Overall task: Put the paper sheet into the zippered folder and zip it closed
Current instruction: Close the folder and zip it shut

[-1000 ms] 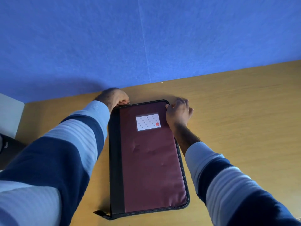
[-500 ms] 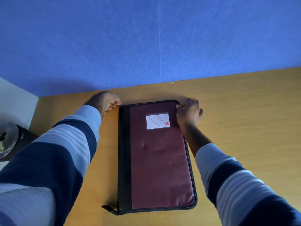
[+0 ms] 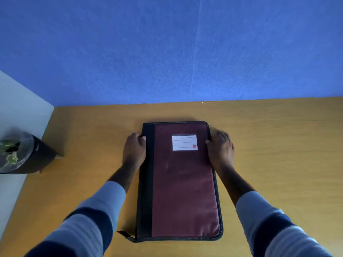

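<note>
The maroon zippered folder (image 3: 182, 182) with a black spine lies flat and closed on the wooden table (image 3: 278, 145), a white label on its cover. Its zipper runs shut around the edges, with a black pull tab (image 3: 124, 234) sticking out at the near left corner. My left hand (image 3: 134, 150) rests against the folder's left edge near the far end, thumb on the spine. My right hand (image 3: 220, 148) touches the right edge opposite it, thumb on the cover. No paper sheet is visible.
A dark pot with a small green plant (image 3: 16, 154) stands at the table's left edge. A blue wall (image 3: 167, 52) rises right behind the table, and a white surface (image 3: 18, 108) borders it on the left.
My left hand came from the folder's far left corner down to its left edge. My right hand slid from the far right corner to the right edge. The camera view shifted.
</note>
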The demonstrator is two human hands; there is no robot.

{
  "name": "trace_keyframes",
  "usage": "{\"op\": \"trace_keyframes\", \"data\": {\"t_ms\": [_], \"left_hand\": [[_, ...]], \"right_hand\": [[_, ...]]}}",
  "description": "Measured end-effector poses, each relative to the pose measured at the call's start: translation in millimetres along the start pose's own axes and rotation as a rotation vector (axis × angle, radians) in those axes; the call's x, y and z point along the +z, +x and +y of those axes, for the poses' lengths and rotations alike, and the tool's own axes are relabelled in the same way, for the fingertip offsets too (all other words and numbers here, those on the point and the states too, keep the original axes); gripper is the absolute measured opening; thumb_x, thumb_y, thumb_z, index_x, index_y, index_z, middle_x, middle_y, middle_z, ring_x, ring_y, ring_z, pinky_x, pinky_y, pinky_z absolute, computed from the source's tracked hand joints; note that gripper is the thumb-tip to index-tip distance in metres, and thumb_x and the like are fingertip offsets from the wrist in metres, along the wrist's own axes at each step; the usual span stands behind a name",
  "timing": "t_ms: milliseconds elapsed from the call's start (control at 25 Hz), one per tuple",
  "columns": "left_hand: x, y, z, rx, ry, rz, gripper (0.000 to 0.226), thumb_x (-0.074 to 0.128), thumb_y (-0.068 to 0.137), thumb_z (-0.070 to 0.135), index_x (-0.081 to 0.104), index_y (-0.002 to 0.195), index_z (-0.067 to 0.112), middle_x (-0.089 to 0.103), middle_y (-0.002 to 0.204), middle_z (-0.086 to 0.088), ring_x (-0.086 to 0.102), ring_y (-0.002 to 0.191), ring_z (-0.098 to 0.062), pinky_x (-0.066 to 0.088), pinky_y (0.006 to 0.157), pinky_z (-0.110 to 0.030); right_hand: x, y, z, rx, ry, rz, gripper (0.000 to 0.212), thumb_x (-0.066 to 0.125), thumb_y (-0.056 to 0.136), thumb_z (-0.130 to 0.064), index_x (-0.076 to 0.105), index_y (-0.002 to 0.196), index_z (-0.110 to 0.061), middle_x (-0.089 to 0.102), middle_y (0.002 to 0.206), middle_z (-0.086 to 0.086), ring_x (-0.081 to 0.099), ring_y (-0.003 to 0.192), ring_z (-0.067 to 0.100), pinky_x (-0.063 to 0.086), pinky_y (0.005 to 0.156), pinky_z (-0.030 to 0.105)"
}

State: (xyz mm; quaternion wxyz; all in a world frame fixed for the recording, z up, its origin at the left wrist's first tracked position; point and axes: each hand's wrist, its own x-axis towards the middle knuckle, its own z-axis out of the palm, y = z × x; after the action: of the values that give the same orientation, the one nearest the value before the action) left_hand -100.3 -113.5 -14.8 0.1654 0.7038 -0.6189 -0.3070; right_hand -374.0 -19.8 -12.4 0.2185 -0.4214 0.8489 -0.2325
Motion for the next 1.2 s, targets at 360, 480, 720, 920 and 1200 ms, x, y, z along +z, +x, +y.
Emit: {"op": "trace_keyframes", "data": {"t_ms": [360,480,720,920,1200], "left_hand": [[-12.8,-144.0,-52.7,-0.082,-0.015,-0.094,0.046,0.056,0.103,0.033,0.051,0.145,0.013,0.055,0.132,-0.008,0.06,0.115,-0.023,0.048,0.088,-0.029],[-16.1,-146.6,-46.1,-0.106,-0.089,-0.114,0.037,0.061,0.101,0.029,0.062,0.135,0.014,0.065,0.125,-0.003,0.066,0.111,-0.023,0.056,0.087,-0.029],[-21.9,-155.6,-40.2,-0.158,-0.18,-0.011,0.031,0.07,0.095,0.026,0.07,0.122,0.012,0.067,0.098,0.008,0.065,0.088,-0.012,0.046,0.068,-0.022],[-25.6,-161.4,-49.2,-0.106,-0.145,-0.111,0.041,0.063,0.099,0.025,0.061,0.138,0.013,0.066,0.125,-0.006,0.065,0.113,-0.021,0.055,0.093,-0.036],[-28.7,-150.9,-51.5,-0.032,-0.128,-0.183,0.05,0.065,0.098,0.025,0.055,0.145,0.014,0.062,0.13,-0.009,0.062,0.116,-0.023,0.053,0.098,-0.037]], "right_hand": [[-10.9,-134.1,33.7,0.201,0.002,-0.096,0.05,0.066,0.095,-0.035,0.059,0.139,-0.013,0.059,0.129,0.011,0.055,0.119,0.033,0.052,0.093,0.044],[-16.3,-137.2,22.9,0.224,0.023,-0.166,0.049,0.068,0.093,-0.034,0.059,0.136,-0.014,0.055,0.124,0.011,0.057,0.112,0.034,0.052,0.09,0.042],[-24.0,-126.0,15.0,0.216,-0.047,-0.26,0.05,0.067,0.092,-0.033,0.056,0.136,-0.012,0.051,0.126,0.013,0.057,0.113,0.036,0.054,0.091,0.043],[-22.4,-137.9,14.2,0.226,-0.033,-0.282,0.048,0.068,0.091,-0.028,0.057,0.135,-0.013,0.053,0.124,0.012,0.057,0.112,0.034,0.053,0.093,0.041],[-17.2,-140.7,9.6,0.277,-0.001,-0.19,0.054,0.074,0.087,-0.028,0.059,0.135,-0.011,0.056,0.124,0.016,0.058,0.113,0.038,0.05,0.098,0.042]]}}
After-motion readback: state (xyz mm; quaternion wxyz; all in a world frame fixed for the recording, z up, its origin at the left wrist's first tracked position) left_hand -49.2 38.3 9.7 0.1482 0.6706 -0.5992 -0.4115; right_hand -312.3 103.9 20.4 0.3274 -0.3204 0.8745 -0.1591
